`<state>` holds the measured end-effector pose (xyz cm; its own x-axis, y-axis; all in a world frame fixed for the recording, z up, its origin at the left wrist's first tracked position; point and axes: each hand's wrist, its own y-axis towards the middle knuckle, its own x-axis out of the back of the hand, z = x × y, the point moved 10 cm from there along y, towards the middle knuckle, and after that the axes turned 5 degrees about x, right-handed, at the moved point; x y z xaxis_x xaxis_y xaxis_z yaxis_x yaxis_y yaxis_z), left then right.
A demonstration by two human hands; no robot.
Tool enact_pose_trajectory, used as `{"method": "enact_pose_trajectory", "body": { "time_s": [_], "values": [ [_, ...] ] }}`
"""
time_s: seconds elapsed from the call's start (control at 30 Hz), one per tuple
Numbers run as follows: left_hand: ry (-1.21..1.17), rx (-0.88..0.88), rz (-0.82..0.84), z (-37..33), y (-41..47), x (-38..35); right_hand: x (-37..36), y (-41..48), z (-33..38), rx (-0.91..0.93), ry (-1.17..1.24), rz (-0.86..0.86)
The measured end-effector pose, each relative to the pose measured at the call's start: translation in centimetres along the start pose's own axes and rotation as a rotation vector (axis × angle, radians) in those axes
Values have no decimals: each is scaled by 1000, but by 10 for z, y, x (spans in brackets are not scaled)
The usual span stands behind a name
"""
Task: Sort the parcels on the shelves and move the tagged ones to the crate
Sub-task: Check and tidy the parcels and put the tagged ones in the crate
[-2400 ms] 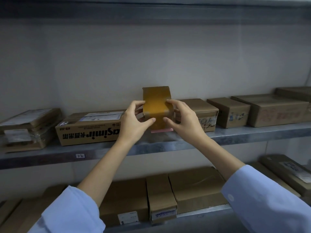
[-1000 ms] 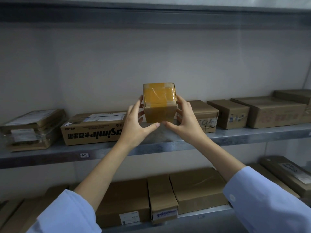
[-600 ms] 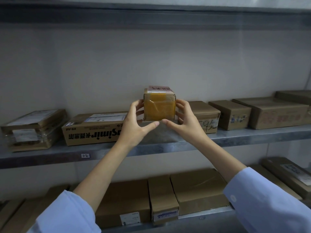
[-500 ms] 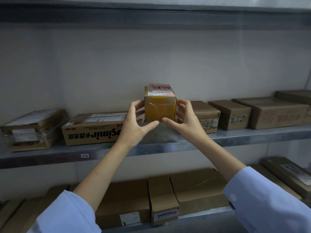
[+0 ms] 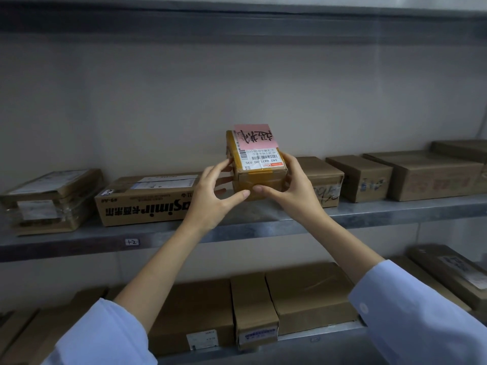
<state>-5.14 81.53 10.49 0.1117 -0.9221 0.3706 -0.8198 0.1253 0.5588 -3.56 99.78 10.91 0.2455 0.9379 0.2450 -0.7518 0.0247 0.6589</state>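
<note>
A long grey metal shelf (image 5: 263, 230) runs across the wall, and a lower grey metal shelf (image 5: 303, 346) sits under it. On the long shelf there is a wide flat brown cardboard box with big dark letters (image 5: 143, 200) on the left side, and left of that a flat brown box wrapped in clear tape (image 5: 46, 200). On the right side there are three plain brown boxes in a row: a big one (image 5: 427, 175), a smaller one (image 5: 359, 177), and one (image 5: 322, 180) just behind the right hand. The lower shelf holds more brown boxes packed side by side, and a narrow brown box with a white label (image 5: 254, 309) sits in the middle of them. The small brown parcel with yellow tape (image 5: 257, 167) is held up above the long shelf, between the two hands. Its top is tipped toward the person. A pink paper tag with dark writing (image 5: 254, 137) and a white label with bar codes (image 5: 259, 159) are stuck on top. The left hand (image 5: 214, 194) grips the parcel's left side and the right hand (image 5: 290, 188) grips its right side. Both thumbs press on the front, nearly meeting. Light blue sleeves (image 5: 421, 312) cover the arms.
</note>
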Motion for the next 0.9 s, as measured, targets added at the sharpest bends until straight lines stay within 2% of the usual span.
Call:
{"method": "enact_pose_trajectory", "body": {
  "time_s": [0.23,0.4,0.53,0.6,0.8,0.9],
  "values": [
    [-73,-9,90,-1,5,13,3,-4,-2,-27,40,72],
    [-77,9,44,4,22,35,-2,-7,1,-51,94,175],
    [-145,73,131,14,28,33,-6,-9,4,-69,133,237],
    [-148,71,111,17,28,36,-7,-10,4,-73,126,246],
    [-202,83,-23,21,22,52,4,-5,-1,-56,89,120],
    [-147,74,-66,18,20,58,10,-2,-1,-40,72,53]
  ]
}}
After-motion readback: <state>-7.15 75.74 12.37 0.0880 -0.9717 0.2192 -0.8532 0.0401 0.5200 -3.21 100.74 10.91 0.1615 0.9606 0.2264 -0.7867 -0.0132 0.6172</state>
